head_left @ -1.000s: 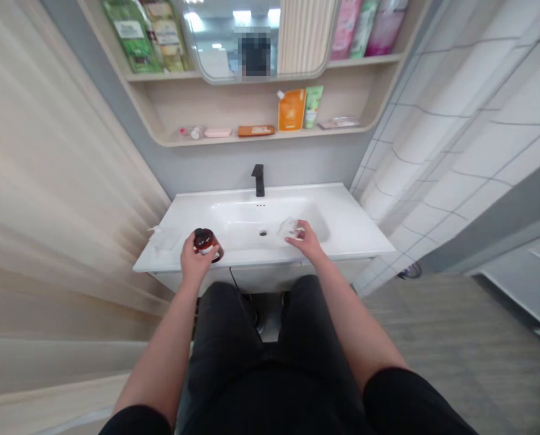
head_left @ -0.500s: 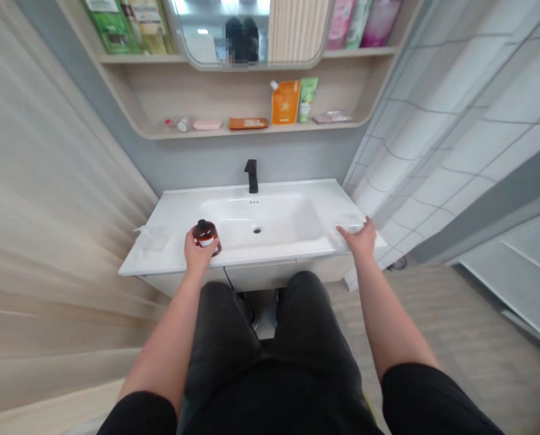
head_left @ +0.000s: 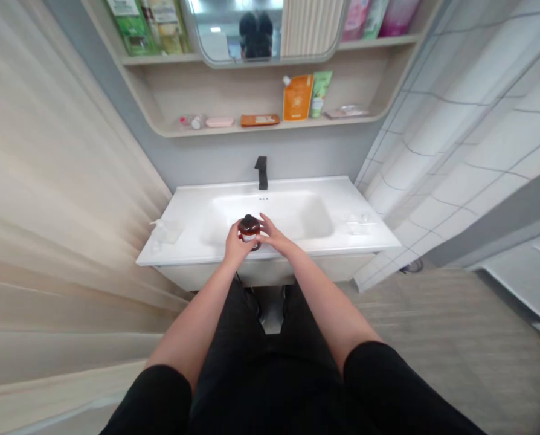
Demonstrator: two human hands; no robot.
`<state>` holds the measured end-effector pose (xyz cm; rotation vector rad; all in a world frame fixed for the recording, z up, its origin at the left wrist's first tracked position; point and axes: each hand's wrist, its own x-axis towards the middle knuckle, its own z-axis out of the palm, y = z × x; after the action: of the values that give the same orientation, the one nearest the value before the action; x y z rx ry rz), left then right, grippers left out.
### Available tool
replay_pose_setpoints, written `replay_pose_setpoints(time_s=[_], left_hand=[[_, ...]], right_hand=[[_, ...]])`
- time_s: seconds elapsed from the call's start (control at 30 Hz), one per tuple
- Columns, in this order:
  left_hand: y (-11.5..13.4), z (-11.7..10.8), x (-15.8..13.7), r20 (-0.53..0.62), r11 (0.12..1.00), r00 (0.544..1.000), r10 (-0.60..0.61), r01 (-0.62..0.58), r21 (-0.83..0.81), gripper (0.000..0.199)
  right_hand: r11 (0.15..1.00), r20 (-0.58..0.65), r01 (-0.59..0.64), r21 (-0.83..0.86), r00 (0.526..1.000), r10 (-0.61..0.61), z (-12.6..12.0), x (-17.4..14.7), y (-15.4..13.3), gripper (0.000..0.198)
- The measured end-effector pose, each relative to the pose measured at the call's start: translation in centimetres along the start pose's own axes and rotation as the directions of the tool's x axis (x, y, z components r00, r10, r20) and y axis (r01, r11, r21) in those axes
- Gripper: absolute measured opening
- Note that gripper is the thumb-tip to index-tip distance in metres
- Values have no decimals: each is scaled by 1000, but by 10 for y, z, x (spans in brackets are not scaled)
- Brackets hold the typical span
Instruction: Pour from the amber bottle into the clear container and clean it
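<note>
A brown bottle (head_left: 250, 226) with a black top and a pale label is held upright over the front rim of the white sink (head_left: 292, 243). My left hand (head_left: 235, 245) wraps round its left side. Close against the bottle's right side is my right hand (head_left: 273, 235), its fingers spread apart and its thumb near the label; whether it touches cannot be made out. On the right of the counter lies a clear plastic item (head_left: 359, 225). Another crumpled clear piece (head_left: 167, 231) rests on the left end.
A black faucet (head_left: 261, 173) stands behind the basin. Above it, a shelf (head_left: 215, 130) carries an orange pouch (head_left: 298, 98), a green tube (head_left: 321, 95) and several small items. A mirror (head_left: 238, 36) hangs over the shelf. A beige curtain (head_left: 70, 199) borders the left side.
My left hand has brought the bottle right, towards the middle of the sink. My right hand has left the clear plastic item on the right and come over to the bottle.
</note>
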<state>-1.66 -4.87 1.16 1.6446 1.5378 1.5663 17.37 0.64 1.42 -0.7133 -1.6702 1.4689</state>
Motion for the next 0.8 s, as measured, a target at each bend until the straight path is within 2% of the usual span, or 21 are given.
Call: replay_pose_setpoints(time_s=[0.07, 0.2, 0.33, 0.47, 0.53, 0.63, 0.73, 0.8], left_hand=[[5, 10, -9, 18, 999, 999, 36, -36, 10, 85], [8, 15, -23, 14, 997, 997, 74, -74, -22, 88], [19, 6, -4, -62, 982, 998, -5, -7, -190, 66], [40, 3, 30, 157, 956, 987, 37, 11, -292, 36], [47, 4, 38, 218, 952, 975, 41, 28, -305, 35], [49, 9, 36, 201, 952, 979, 26, 38, -304, 37], [46, 15, 28, 135, 945, 990, -25, 67, -320, 34], [45, 18, 26, 88, 931, 994, -64, 92, -353, 38]], right_hand=[[997, 22, -21, 76, 1000, 20, 6, 6, 2, 111], [999, -44, -34, 43, 998, 35, 6, 0, 3, 85], [999, -59, -13, 45, 998, 16, 6, -3, 1, 81], [999, -51, -7, 50, 999, 10, 7, 0, 0, 78], [999, -62, -2, 36, 998, 5, 7, 1, 1, 76], [1000, -76, 15, 21, 997, -13, 7, 1, 2, 82], [999, -53, 31, 11, 998, -31, 7, 0, 1, 84], [999, -36, 41, 15, 999, -41, 7, -1, -1, 85]])
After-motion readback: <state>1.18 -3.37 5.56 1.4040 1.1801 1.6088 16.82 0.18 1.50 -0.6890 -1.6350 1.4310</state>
